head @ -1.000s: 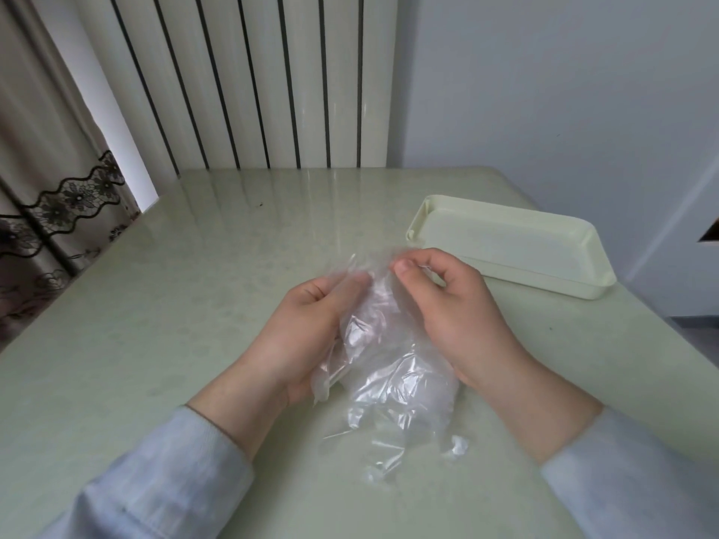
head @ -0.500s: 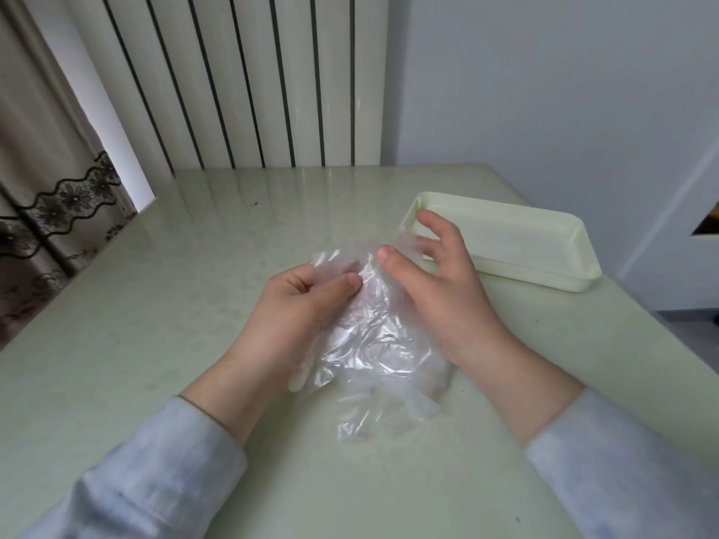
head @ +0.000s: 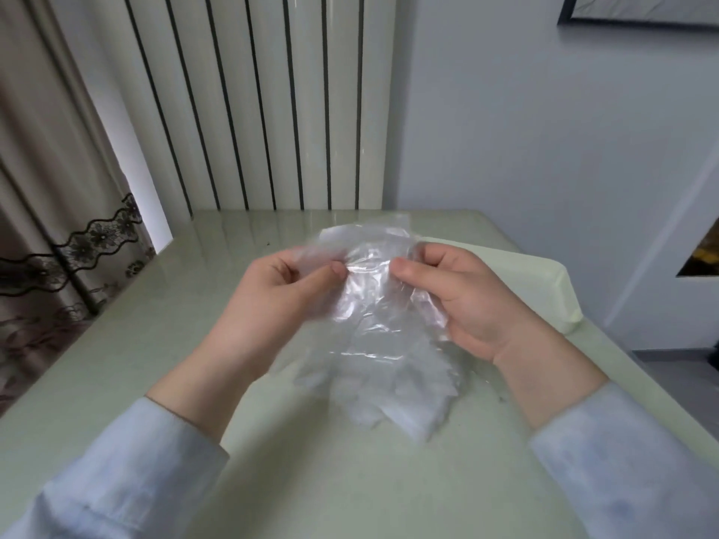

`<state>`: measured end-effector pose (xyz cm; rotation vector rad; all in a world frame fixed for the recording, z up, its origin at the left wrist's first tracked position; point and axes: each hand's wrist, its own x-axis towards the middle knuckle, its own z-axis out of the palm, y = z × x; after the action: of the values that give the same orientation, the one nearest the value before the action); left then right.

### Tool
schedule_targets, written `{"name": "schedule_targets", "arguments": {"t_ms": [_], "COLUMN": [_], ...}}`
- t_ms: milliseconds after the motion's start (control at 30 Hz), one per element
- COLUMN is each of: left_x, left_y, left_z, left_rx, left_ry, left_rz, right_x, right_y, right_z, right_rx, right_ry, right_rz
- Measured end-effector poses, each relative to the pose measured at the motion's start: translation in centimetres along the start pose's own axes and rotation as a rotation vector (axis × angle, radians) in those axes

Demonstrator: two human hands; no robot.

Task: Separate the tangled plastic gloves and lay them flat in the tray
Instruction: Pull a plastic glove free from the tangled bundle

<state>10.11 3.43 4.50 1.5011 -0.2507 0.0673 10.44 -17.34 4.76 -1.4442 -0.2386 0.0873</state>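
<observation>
Hanging below both hands' grip [head: 369, 272]; plastic gloves [head: 373, 344], crumpled.

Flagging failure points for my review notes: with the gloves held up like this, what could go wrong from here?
1. Both the left hand and right hand pinch the plastic gloves near the top edge; pulling apart hard might tear the thin film.
2. The lower part hangs loose and blurred, so layers may cling and lift together.
3. The tray sits partly hidden behind the right hand; a glove could land creased.
</observation>
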Motion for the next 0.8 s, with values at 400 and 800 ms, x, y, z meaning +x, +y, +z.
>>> {"name": "schedule_targets", "arguments": {"t_ms": [400,800], "left_x": [-1.1,0.2], "left_y": [-0.2,-4.0], "left_z": [-1.9,-4.1], "left_rx": [-0.292,0.01], "left_ry": [-0.141,0.14], "left_rz": [-0.579,-0.411], "right_x": [1.6,2.1], "right_y": [3.7,6.5], "right_z": [2.1,-1.0], "right_rx": [-0.041,-0.899], "right_ry": [0.094,0.204], "right_rz": [0.096,0.07]}}
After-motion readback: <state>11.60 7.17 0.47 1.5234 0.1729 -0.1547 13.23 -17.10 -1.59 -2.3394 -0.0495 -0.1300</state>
